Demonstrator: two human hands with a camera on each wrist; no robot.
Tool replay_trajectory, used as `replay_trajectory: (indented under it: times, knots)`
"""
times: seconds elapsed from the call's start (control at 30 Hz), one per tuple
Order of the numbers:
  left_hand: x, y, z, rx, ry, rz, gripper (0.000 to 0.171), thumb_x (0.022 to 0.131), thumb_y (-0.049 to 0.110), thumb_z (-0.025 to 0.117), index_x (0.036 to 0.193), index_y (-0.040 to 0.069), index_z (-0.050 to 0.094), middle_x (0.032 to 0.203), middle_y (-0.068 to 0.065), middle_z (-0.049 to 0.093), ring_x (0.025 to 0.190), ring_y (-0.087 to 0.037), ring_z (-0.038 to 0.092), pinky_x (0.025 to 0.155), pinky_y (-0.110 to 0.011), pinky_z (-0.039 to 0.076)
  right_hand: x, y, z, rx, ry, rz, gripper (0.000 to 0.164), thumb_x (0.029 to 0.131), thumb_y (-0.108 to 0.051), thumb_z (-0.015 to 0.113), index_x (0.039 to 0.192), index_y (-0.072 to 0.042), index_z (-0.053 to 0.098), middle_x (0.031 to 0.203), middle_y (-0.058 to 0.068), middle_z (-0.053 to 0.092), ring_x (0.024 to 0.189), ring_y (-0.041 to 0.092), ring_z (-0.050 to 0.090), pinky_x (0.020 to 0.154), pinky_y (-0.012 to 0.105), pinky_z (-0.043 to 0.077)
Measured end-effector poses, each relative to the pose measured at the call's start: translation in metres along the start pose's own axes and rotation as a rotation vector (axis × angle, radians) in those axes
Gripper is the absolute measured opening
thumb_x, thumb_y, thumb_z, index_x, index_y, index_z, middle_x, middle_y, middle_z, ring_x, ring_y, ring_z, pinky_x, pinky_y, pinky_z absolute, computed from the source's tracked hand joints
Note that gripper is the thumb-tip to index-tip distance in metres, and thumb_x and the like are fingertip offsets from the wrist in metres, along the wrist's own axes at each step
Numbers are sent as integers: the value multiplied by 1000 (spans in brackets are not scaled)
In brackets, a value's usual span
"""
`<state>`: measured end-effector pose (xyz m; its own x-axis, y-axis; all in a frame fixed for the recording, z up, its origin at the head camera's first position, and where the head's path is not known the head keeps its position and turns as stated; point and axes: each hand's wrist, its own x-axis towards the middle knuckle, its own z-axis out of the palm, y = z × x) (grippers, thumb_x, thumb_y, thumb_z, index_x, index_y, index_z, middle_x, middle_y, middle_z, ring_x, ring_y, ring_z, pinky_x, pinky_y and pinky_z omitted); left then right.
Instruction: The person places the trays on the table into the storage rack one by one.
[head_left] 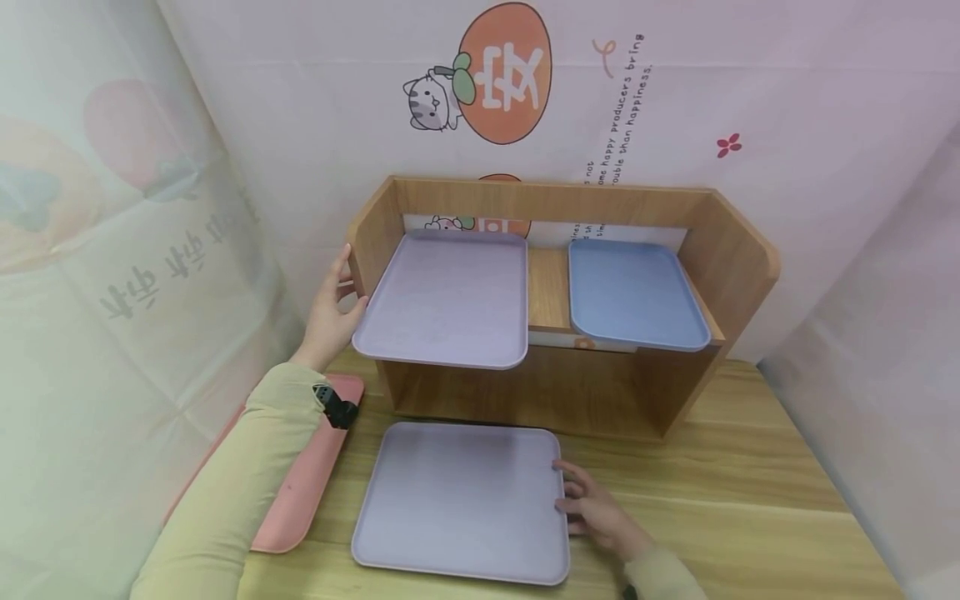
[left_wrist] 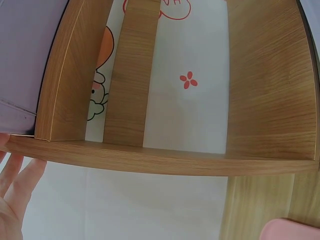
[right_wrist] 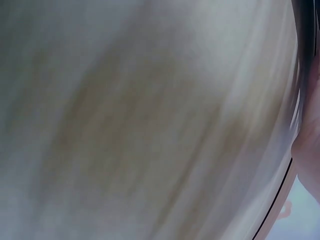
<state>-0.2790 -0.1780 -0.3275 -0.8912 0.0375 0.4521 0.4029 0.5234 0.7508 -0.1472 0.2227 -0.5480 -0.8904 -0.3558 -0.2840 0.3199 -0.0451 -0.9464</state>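
A wooden two-tier shelf (head_left: 517,200) stands against the back cloth. On its upper board lie a lavender tray (head_left: 450,292) at left and a blue tray (head_left: 636,292) at right; both overhang the front edge. My left hand (head_left: 332,312) rests on the shelf's left side panel, its thumb beside the upper lavender tray; the left wrist view shows its fingertips (left_wrist: 36,167) against the panel. A second lavender tray (head_left: 461,500) lies on the table before the shelf. At its right rim my right hand (head_left: 600,512) touches the edge with loosely spread fingers. The right wrist view is blurred.
A pink tray (head_left: 307,479) lies on the wooden table (head_left: 757,500) at left, partly behind my left sleeve. White printed cloth (head_left: 300,108) hangs behind and on both sides. The shelf's lower compartment (head_left: 525,392) faces me.
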Motion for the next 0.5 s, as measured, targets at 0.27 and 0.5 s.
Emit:
replay_trajectory:
  times: [0.27, 0.5]
  knots:
    - [1, -1, 0, 10, -5, -3, 80, 91, -2, 54, 152, 29, 13, 133, -25, 44, 121, -43, 49, 90, -55, 50, -3, -1, -4, 33, -34, -18, 71, 86, 3, 56, 145, -3, 16, 112, 7, 54, 91, 17, 62, 80, 44, 57]
    - [0, 1, -1, 15, -9, -12, 80, 91, -1, 55, 152, 29, 13, 133, -25, 43, 121, -43, 49, 91, -55, 49, -7, -2, -8, 54, -30, -22, 68, 87, 4, 55, 144, -5, 20, 109, 5, 53, 89, 17, 61, 77, 41, 58]
